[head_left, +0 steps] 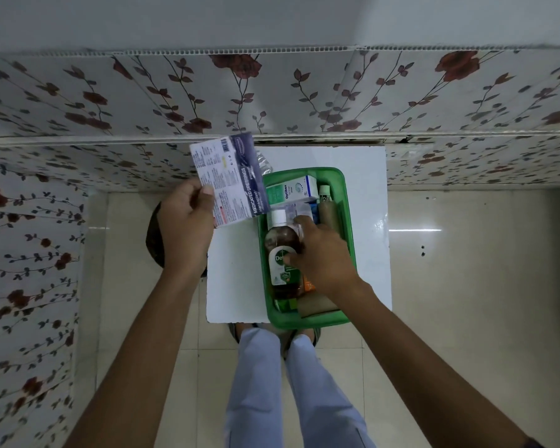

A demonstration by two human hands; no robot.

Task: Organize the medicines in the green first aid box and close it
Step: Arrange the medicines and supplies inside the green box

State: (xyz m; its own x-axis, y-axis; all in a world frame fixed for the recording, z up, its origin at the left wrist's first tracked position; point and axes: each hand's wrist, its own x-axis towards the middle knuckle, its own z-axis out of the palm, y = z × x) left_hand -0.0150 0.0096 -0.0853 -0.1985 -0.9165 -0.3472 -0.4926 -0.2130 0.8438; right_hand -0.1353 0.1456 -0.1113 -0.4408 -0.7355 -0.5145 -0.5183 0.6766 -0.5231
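Observation:
The green first aid box [346, 202] lies open on a white board [233, 279]. Inside it lies a brown antiseptic bottle [280, 250] with a white cap, a white-and-green Optibex carton [291, 189] at the far end, a small tube [324, 194] and other packets. My right hand [320, 253] reaches into the box and grips the bottle around its middle. My left hand [185, 227] holds a flat medicated dressings carton [230, 179] up in the air, left of the box. The box's lid is not in view.
A floral-patterned wall runs behind and to the left of the white board. A dark round object [154, 240] sits on the tiled floor behind my left hand. My legs and feet [272, 383] stand just below the board's near edge.

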